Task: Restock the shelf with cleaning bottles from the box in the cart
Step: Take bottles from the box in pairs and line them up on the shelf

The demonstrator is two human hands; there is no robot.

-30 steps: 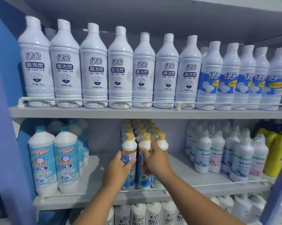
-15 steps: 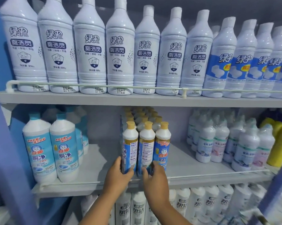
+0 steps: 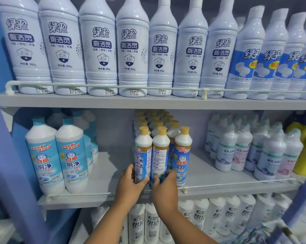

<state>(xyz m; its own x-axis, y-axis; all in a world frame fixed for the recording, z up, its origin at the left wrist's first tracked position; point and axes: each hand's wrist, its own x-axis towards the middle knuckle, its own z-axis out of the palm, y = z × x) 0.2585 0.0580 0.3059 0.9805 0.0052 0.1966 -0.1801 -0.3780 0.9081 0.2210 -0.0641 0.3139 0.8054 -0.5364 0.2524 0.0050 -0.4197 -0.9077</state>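
Two hands low at the front of the middle shelf (image 3: 103,173): left hand (image 3: 129,184) curled round the base of the left gold-capped bottle (image 3: 143,155), right hand (image 3: 164,188) gripping the base of the middle bottle (image 3: 160,155). Third bottle (image 3: 182,155) just beside, right (label facing out). Upright behind the rail (image 3: 236,183), more rows behind.

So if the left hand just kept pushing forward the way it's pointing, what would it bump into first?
It is already there: the left hand grips the base of the leftmost gold-capped bottle. Pushed further, that bottle would probably press into the gold-capped rows behind, though depth is hard to judge.
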